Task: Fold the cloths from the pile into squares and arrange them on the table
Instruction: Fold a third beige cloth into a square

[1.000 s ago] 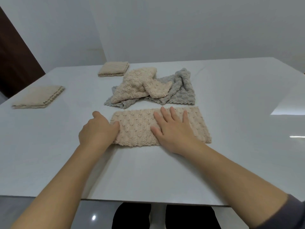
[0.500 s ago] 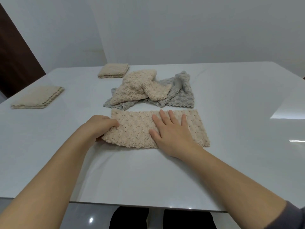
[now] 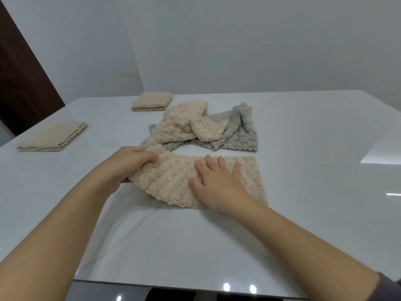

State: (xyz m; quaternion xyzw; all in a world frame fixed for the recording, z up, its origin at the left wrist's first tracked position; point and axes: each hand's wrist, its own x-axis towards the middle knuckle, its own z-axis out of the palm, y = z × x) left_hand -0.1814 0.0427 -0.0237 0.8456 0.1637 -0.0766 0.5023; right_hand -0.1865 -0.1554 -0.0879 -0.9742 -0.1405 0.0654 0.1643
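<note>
The beige knitted cloth (image 3: 169, 183) lies just in front of the pile (image 3: 201, 127) of unfolded cloths. The left hand (image 3: 128, 164) is curled round its lifted left end; the right hand (image 3: 219, 187) lies flat and spread, pressing on its middle.

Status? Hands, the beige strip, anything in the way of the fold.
Left grip pinches beige strip's left end, lifted. Right grip flat, pressing its middle. Pile close behind; strip's right end bare.

Beyond the beige, bobble-textured cloth (image 3: 173, 181) on the glossy white table (image 3: 303, 192) lay a beige-and-grey pile (image 3: 204, 127), two beige folded squares (image 3: 53, 136) leftward.
</note>
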